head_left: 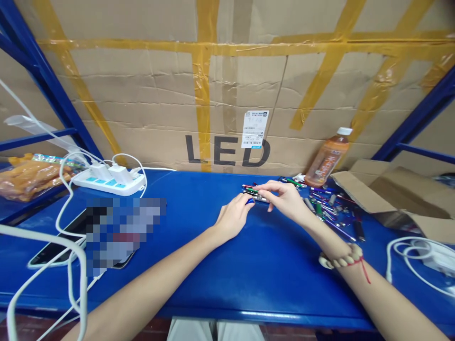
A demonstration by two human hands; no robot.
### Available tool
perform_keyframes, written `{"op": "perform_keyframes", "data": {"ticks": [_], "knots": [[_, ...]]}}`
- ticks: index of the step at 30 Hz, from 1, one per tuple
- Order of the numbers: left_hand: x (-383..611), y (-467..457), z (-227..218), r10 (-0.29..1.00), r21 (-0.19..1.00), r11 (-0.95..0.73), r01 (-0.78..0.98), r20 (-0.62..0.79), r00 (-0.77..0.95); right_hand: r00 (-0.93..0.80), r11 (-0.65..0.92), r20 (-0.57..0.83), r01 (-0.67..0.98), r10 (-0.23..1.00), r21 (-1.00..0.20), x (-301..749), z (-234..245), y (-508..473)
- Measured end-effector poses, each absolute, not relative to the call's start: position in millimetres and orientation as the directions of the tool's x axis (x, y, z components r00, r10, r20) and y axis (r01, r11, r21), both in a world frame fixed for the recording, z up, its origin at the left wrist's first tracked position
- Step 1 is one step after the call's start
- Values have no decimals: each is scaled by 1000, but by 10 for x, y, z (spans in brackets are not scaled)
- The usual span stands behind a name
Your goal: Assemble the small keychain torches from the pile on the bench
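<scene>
My left hand rests on the blue tabletop near its middle, fingers closed. A small shiny blue piece shows at its fingertips. From the right, my right hand reaches in with its fingers bent round, thumb and forefinger by the end of a thin silver piece. What those fingers grip is partly hidden. Several slim metallic sticks like pens, one green and one red, lie just beyond the fingertips. To the right of my right hand spreads a loose pile of colourful metal pieces.
A bottle of orange drink stands behind the pile, beside an open cardboard box. At right lies a white charger with cable. A white power strip, phones and loose cables occupy the left. A large taped carton closes the back.
</scene>
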State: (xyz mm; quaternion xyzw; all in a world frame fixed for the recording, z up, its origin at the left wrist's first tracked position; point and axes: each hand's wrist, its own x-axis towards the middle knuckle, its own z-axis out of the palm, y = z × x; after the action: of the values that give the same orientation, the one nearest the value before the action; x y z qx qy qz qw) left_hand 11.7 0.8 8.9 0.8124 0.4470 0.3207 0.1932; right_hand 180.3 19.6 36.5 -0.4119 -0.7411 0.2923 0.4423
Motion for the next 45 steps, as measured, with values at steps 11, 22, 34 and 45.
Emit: {"op": "perform_keyframes", "data": {"ticks": [11, 22, 34, 45], "knots": [[136, 45, 93, 952, 639, -300, 708, 246, 182, -373, 316, 90, 607, 924, -729, 1927, 472, 180], [139, 21, 81, 942, 659, -334, 674, 261, 212, -563, 142, -404, 691, 721, -708, 1910, 387, 87], [129, 28, 58, 922, 644, -385, 661, 289, 256, -229, 162, 45, 525, 972, -836, 1961, 313, 285], [119, 115, -35, 848, 614, -529, 586, 401, 346, -189, 249, 201, 276, 961, -928, 1854, 376, 231]]}}
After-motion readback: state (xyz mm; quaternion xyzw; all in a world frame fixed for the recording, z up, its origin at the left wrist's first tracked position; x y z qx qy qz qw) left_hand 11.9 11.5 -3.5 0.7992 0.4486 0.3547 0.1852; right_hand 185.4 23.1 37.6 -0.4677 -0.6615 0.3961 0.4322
